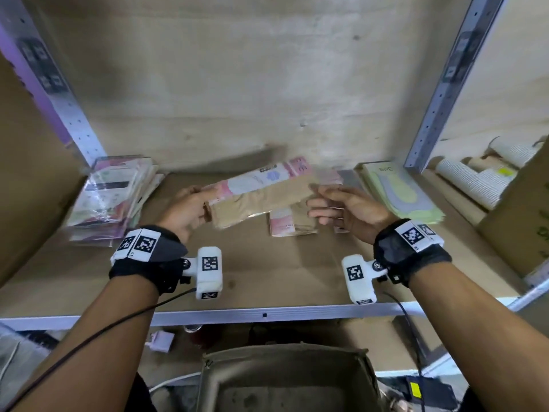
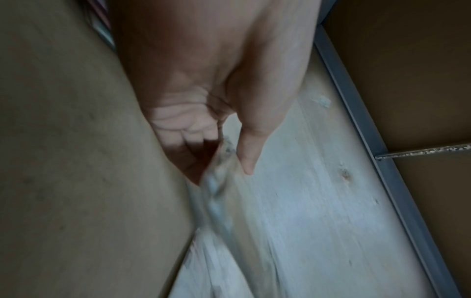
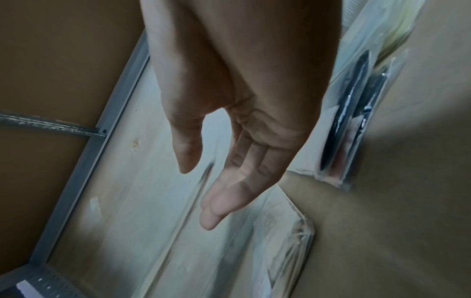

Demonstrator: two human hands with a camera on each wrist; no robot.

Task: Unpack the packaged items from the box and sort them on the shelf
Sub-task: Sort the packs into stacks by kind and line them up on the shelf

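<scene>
Left hand (image 1: 185, 211) has the packaged item (image 1: 261, 194) pinched at its near-left end, thumb on top and fingers tucked underneath; the left wrist view shows it clearly, thumb pressed down on the crinkly plastic edge. Right hand (image 1: 347, 208) is loose and flat, fingers straight and slightly spread, just at the packet's right end. Can't really tell from the head view if the fingertips touch it, and the right wrist view shows the palm holding nothing.

Both forearms reach in over the front rail of the shelf (image 1: 267, 315), wrists about level, palms turned inward toward each other. The packet hangs in the air above the middle of the shelf board, tilted so the far-right end sits higher.

It's a long flat clear-plastic pack, pink and white card at the top with a tan, fabric-looking part below. Kind of blurry, so the print isn't readable. A similar pink-and-tan pack (image 1: 292, 224) lies flat on the board right under it.

Off to the left there's a messy stack of glossy packets (image 1: 113, 197), and to the right a pale green pile (image 1: 404, 194) of flat packs. Shelf board looks like brown cardboard, uprights are perforated grey metal. The open box (image 1: 285, 379) sits below, near the person.
</scene>
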